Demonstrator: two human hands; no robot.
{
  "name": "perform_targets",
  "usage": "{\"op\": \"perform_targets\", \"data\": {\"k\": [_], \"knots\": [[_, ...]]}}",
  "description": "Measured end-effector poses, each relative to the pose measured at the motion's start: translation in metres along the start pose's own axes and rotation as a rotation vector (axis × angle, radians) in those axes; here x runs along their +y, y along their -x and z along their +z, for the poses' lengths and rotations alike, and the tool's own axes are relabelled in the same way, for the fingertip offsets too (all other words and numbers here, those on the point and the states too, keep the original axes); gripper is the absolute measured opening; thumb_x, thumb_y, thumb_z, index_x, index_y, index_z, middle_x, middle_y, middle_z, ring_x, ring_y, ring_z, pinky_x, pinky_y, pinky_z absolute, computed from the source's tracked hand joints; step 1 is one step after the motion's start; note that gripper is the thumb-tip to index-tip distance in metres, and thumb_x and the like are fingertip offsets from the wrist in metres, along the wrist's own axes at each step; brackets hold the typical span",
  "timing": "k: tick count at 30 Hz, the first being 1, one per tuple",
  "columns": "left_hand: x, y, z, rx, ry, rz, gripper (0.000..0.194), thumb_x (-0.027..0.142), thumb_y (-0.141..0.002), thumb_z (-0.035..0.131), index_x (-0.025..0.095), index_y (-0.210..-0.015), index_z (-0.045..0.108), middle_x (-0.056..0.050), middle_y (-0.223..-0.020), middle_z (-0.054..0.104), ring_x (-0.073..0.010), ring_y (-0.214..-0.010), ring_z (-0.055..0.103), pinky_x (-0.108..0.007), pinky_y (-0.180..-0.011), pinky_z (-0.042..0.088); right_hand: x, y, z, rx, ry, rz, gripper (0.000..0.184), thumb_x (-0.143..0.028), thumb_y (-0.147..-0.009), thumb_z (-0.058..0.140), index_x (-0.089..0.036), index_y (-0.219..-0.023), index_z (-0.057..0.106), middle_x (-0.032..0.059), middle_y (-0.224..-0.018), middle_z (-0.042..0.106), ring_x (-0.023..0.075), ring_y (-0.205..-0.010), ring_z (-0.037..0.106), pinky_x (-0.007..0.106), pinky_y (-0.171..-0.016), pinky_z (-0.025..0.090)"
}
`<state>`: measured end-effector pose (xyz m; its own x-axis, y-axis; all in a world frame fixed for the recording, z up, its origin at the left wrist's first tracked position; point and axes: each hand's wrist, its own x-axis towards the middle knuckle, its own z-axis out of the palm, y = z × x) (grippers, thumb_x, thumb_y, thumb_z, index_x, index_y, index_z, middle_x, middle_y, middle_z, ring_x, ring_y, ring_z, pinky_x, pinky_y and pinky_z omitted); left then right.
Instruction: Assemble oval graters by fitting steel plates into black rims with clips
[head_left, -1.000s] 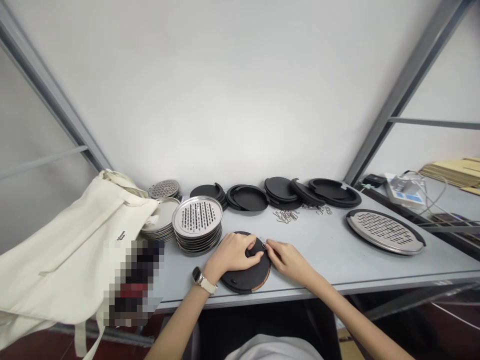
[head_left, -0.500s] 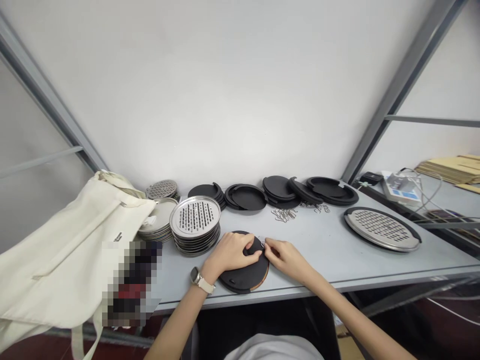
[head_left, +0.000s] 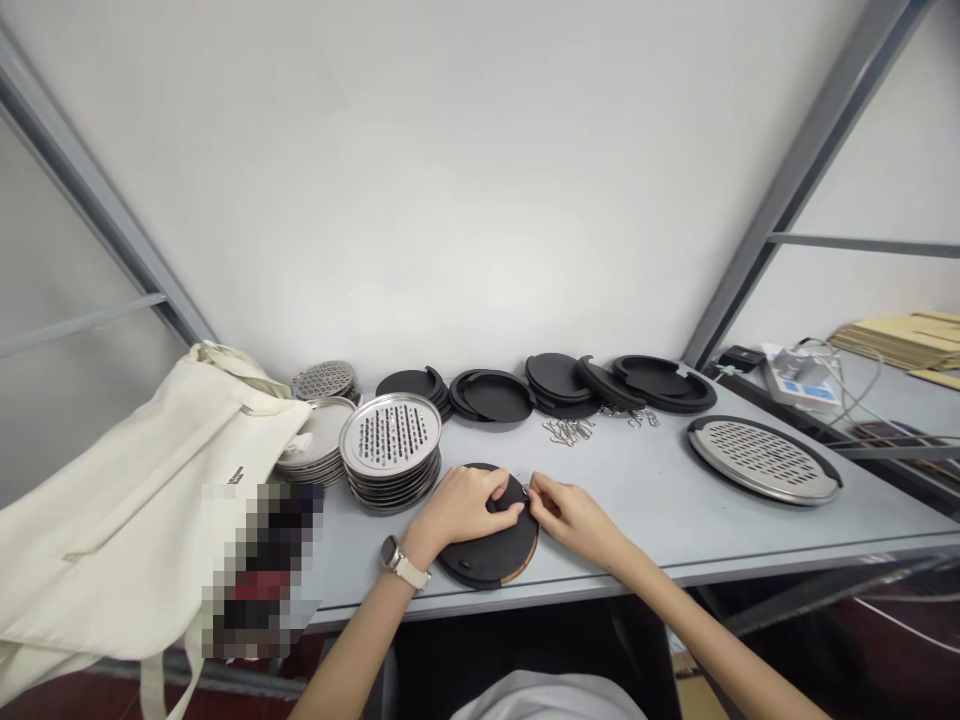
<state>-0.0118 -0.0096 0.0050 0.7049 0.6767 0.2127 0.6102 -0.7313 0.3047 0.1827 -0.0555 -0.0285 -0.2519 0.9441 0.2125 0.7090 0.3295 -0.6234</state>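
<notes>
The left hand (head_left: pixel 469 505) is pressing on a black disc (head_left: pixel 491 558) lying near the front edge of the surface (head_left: pixel 622 480); from here I'm not managing to tell whether its grip is closing. The right hand (head_left: pixel 566 512) is narrowly pinching a small metal piece (head_left: pixel 526 491) at the disc's rim.

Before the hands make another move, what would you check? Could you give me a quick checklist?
1. Disc steadied: ok, the left hand rests on it.
2. Right hand at the rim: ok, its fingertips are at a small metal piece there.
3. Metal piece properly seated: cannot tell, fingers partly hide it.
4. Disc fully on the table: cannot tell, it lies right by the front edge.
5. Loose hooks out of the way: ok, they lie beyond the hands.
6. Bag clear of the disc: ok, a gap separates them.
</notes>
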Motion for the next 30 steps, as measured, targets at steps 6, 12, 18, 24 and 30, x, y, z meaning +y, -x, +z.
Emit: {"op": "perform_targets", "data": {"k": [6, 12, 18, 24, 30], "knots": [[-0.0005, 0.0004, -0.0002, 0.004, 0.002, 0.003, 0.025, 0.041, -0.082, 0.059, 0.021, -0.073, 0.048, 0.003, -0.063, 0.056, -0.0130, -0.059, 0.050, -0.027, -0.055, 0.025, 0.0004, -0.0003, -0.0009, 0.002, 0.048, -0.035, 0.024, -0.025, -0.094, 0.035, -0.023, -0.070, 0.037, -0.0059, -0.056, 0.038, 0.0122, -0.049, 0.036, 0.023, -0.051, 0.028], [-0.0029, 0.0007, 0.0014, 0.002, -0.014, 0.012, 0.026, 0.043, -0.083, 0.057, 0.020, -0.074, 0.049, 0.003, -0.065, 0.058, -0.0135, -0.060, 0.052, -0.027, -0.056, 0.026, 0.0038, -0.0009, 0.0006, -0.016, 0.065, -0.043, 0.026, -0.026, -0.095, 0.033, -0.023, -0.070, 0.037, -0.0047, -0.058, 0.042, 0.0129, -0.051, 0.040, 0.024, -0.054, 0.029], [-0.0030, 0.0004, 0.0020, 0.004, -0.016, 0.014, 0.027, 0.044, -0.083, 0.057, 0.020, -0.074, 0.048, 0.002, -0.066, 0.059, -0.0139, -0.060, 0.052, -0.027, -0.056, 0.025, 0.0044, -0.0016, 0.0014, -0.015, 0.079, -0.049, 0.030, -0.026, -0.096, 0.032, -0.022, -0.068, 0.039, -0.0032, -0.057, 0.046, 0.0134, -0.051, 0.043, 0.024, -0.054, 0.030], [-0.0021, 0.0012, 0.0010, 0.001, -0.010, 0.010, 0.027, 0.044, -0.083, 0.057, 0.020, -0.074, 0.048, 0.002, -0.067, 0.060, -0.0140, -0.061, 0.053, -0.027, -0.056, 0.025, 0.0040, -0.0014, 0.0008, -0.009, 0.067, -0.059, 0.032, -0.028, -0.098, 0.030, -0.022, -0.068, 0.041, -0.0015, -0.058, 0.050, 0.0142, -0.052, 0.046, 0.025, -0.055, 0.032], [-0.0005, 0.0013, -0.0012, 0.000, -0.015, 0.007, 0.027, 0.044, -0.083, 0.057, 0.020, -0.074, 0.049, 0.002, -0.067, 0.060, -0.0140, -0.062, 0.054, -0.028, -0.056, 0.026, 0.0035, -0.0016, 0.0001, -0.016, 0.043, -0.045, 0.035, -0.031, -0.099, 0.029, -0.021, -0.069, 0.045, 0.0000, -0.062, 0.054, 0.0151, -0.055, 0.050, 0.025, -0.057, 0.035]]}}
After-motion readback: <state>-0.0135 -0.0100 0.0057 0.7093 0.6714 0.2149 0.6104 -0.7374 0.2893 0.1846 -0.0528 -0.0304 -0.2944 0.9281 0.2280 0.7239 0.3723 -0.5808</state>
